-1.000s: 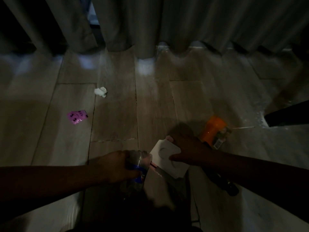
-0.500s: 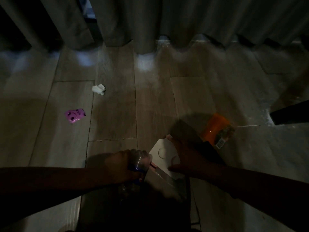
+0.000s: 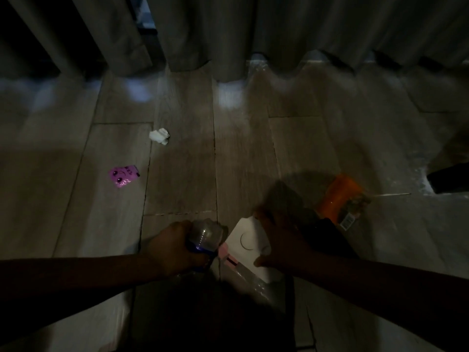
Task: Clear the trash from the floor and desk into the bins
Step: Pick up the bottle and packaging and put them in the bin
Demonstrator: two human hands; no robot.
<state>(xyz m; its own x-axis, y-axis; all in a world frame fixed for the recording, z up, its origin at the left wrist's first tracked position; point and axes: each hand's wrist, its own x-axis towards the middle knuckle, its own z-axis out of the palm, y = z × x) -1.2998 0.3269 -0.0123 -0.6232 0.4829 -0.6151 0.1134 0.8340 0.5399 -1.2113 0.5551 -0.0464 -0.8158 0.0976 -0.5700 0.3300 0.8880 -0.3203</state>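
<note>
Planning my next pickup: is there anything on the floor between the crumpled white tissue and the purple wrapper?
Nothing. In the head view, only bare floor planks separate the tissue from the purple wrapper.

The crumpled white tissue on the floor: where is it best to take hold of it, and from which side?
Pinch the white tissue across its bunched middle, coming straight down from above. It is a crumpled wad lying on the floor, apart from the other litter, so its raised folds should likely squeeze together in a simple pinch.
</note>
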